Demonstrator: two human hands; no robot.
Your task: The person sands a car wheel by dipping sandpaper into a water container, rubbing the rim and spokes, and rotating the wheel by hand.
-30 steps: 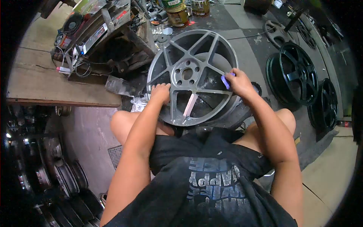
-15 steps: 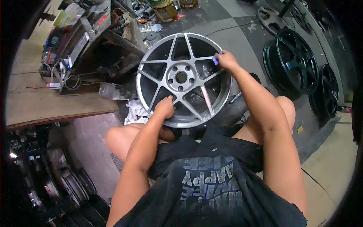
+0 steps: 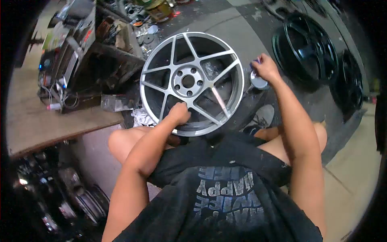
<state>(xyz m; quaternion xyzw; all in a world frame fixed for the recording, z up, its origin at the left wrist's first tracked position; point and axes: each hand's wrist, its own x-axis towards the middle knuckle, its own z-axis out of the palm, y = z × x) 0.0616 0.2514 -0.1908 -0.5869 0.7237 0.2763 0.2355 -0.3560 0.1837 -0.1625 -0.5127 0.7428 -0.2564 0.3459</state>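
Note:
A silver multi-spoke wheel rim (image 3: 188, 97) lies in front of me, tilted, with a pinkish-grey smear along one lower-right spoke. My left hand (image 3: 179, 113) is closed around a lower-left spoke, its fingertips partly hidden in the gap. To the right of the rim, my right hand (image 3: 267, 68) pinches a small purple piece (image 3: 255, 63), too small to name surely. It is just above a round grey-topped container (image 3: 259, 83), apart from the rim; whether the piece touches the container I cannot tell.
Dark wheel rims (image 3: 308, 52) stand on the right. At the left is a cluttered wooden stand (image 3: 115, 56) beside a board (image 3: 60, 127). White cloth (image 3: 142, 117) lies by my left knee, and a shoe (image 3: 264, 115) by the rim. More rims sit at lower left.
My right hand has left the rim's upper-right edge with the purple piece and moved right, to the round container. My left hand stays on the spoke. The view has shifted slightly, and the rim appears turned.

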